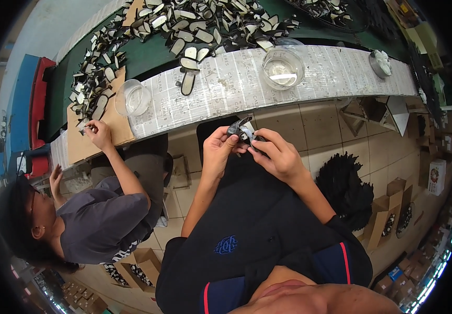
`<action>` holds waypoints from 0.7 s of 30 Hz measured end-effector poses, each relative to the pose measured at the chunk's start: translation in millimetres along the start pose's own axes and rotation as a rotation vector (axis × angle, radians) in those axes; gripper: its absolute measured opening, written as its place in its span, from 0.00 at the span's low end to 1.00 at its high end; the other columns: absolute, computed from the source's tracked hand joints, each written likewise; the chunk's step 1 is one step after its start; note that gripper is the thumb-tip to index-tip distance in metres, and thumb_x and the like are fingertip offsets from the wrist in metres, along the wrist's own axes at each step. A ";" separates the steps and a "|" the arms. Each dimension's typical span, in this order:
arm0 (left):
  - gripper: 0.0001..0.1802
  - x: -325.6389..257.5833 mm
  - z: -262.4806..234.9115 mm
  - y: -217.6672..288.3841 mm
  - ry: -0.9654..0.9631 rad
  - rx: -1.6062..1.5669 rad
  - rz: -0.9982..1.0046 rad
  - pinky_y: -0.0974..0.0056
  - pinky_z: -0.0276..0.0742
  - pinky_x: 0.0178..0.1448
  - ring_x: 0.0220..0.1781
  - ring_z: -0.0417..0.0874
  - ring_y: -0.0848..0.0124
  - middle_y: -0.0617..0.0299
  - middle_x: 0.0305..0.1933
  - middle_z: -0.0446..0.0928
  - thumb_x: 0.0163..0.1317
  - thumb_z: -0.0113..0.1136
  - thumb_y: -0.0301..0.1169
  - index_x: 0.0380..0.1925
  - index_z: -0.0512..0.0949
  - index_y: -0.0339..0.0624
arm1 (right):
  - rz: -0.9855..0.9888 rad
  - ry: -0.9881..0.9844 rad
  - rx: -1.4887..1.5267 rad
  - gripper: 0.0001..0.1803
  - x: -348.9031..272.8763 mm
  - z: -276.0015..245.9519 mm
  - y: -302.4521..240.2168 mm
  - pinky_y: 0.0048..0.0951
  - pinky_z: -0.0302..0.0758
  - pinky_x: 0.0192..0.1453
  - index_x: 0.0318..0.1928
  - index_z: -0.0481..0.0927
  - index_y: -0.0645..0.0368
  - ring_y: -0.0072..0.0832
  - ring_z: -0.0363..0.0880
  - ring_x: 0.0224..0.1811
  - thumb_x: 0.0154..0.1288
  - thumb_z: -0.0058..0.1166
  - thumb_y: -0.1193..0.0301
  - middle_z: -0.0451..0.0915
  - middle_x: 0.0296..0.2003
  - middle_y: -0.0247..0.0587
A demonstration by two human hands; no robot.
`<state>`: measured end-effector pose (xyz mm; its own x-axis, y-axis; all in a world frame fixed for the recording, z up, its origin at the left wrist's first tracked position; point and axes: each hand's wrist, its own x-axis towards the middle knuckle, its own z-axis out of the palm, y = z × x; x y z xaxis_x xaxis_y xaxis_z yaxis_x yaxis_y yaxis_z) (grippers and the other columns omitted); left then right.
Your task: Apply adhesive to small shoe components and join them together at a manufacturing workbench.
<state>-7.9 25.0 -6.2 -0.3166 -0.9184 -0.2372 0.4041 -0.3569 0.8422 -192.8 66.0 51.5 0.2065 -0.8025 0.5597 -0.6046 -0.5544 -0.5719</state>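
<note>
Both my hands meet in front of my chest, below the bench edge, around a small black shoe piece with a white lining (246, 128). My left hand (218, 152) grips its left side between thumb and fingers. On the right side, the fingertips of my right hand (279, 156) pinch it, partly covering its lower end. Whether a second small part lies between the fingers is too small to tell. On the bench ahead, a few similar black shoe pieces with cream insoles (188, 82) lie in a line running back to a large pile (194, 26).
A long bench (220, 89) covered in printed paper borders a green belt (61, 99). Round clear tubs (283, 69) and a cup with white stuff (380, 64) stand along it. At left, a co-worker (105, 209) handles pieces on cardboard. Black strips (345, 188) hang at right, near open boxes (385, 214).
</note>
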 end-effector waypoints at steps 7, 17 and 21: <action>0.11 -0.1 -1.1 1.4 -0.019 -0.008 -0.027 0.69 0.85 0.37 0.34 0.87 0.69 0.54 0.38 0.83 0.68 0.60 0.29 0.46 0.75 0.33 | 0.063 0.059 0.127 0.15 1.9 1.5 3.0 0.28 0.83 0.40 0.40 0.79 0.63 0.37 0.84 0.42 0.52 0.69 0.81 0.80 0.46 0.49; 0.12 1.8 -3.2 0.5 -0.004 0.007 -0.039 0.69 0.85 0.38 0.35 0.87 0.68 0.54 0.38 0.83 0.68 0.60 0.29 0.46 0.75 0.33 | 0.478 0.220 0.829 0.10 -4.6 -8.7 8.8 0.24 0.82 0.45 0.43 0.79 0.68 0.25 0.81 0.46 0.60 0.63 0.82 0.77 0.49 0.47; 0.12 -0.3 0.3 3.0 0.000 0.037 -0.050 0.69 0.85 0.39 0.35 0.87 0.68 0.54 0.38 0.83 0.68 0.60 0.29 0.46 0.76 0.32 | 0.336 0.109 0.298 0.11 6.1 -15.9 10.5 0.25 0.82 0.46 0.42 0.80 0.66 0.29 0.83 0.46 0.58 0.65 0.81 0.80 0.48 0.47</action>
<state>-6.8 24.3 -3.4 -0.3360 -0.8995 -0.2793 0.3559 -0.3958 0.8466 -210.2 58.8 58.4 -0.0547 -0.9298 0.3639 -0.3733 -0.3190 -0.8711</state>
